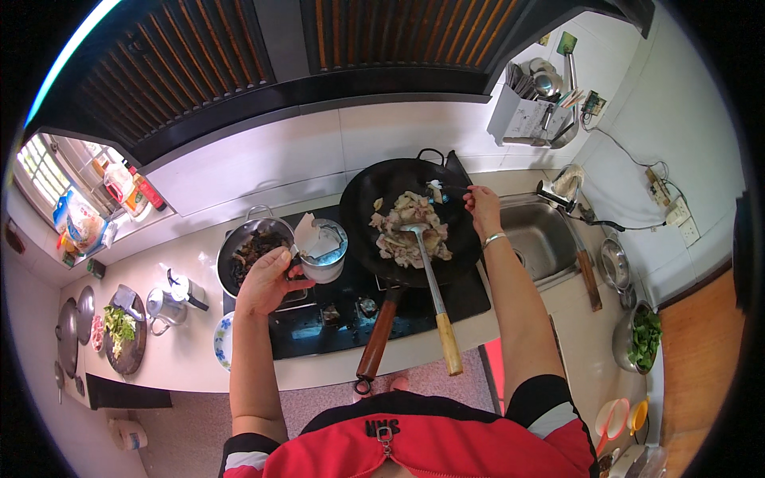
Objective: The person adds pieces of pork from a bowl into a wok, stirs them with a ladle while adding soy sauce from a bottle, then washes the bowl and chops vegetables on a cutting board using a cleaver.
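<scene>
My left hand [272, 281] grips a lidded canister [323, 269] by its side, its lid tipped up, beside the wok. Over the right part of the black wok [358, 197], my right hand [483, 210] holds a thin dark-handled utensil, probably a small spoon, with something white at its end. Sliced meat [412, 209] lies in the wok. A metal wok spatula [428, 263] rests on the meat, its wooden handle hanging past the stove edge. The wok's own wooden handle [380, 334] points towards me.
A smaller pan [223, 269] with dark food stands left on the black gas hob [358, 346]. Further left are metal jugs [165, 309] and a round chopping board [134, 355] with cut greens. To the right lie a steel sink [538, 239] and a bowl of leafy greens [624, 340]. The range hood [287, 95] hangs overhead.
</scene>
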### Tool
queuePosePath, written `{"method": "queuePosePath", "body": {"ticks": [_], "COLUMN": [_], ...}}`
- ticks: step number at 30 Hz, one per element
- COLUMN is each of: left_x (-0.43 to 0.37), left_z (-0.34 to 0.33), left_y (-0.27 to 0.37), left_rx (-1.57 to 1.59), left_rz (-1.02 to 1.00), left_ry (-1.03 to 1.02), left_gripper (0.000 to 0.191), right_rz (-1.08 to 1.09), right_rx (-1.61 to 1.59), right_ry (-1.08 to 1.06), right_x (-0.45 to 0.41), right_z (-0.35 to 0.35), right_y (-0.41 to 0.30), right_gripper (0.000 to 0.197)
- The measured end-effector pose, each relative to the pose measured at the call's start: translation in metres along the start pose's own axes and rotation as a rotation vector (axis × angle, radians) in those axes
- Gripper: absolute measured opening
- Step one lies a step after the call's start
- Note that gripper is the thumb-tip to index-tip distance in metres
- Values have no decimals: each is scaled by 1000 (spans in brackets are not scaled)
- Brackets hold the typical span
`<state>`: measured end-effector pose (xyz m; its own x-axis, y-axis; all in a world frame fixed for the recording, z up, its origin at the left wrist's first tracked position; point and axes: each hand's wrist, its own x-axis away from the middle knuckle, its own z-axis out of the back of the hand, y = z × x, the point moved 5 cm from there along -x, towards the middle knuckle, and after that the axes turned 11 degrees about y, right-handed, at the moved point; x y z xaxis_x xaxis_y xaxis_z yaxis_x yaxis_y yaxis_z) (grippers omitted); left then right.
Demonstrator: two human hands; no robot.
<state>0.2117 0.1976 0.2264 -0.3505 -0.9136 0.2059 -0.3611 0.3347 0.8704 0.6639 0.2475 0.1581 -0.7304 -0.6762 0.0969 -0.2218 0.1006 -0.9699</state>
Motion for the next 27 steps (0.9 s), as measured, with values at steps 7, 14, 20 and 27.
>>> {"method": "queuePosePath", "body": {"ticks": [7,14,20,27], "left_x": [-8,-16,-17,-12], "left_z": [-9,-22,-26,-23], "left_y": [-2,-5,-9,-7], "left_rx": [3,7,16,13], "left_rz": [-2,22,41,41], "left_ry": [-63,-77,-103,-109], "left_gripper": [20,22,21,22], "right_rz": [-7,-23,-29,-34], "right_rx": [4,160,53,41], "right_ry": [-41,-124,-107,-142], "right_x": [25,56,65,74], "right_z": [33,57,64,50], "right_y": [-15,-19,-25,-32], "right_gripper": [15,15,16,16]}}
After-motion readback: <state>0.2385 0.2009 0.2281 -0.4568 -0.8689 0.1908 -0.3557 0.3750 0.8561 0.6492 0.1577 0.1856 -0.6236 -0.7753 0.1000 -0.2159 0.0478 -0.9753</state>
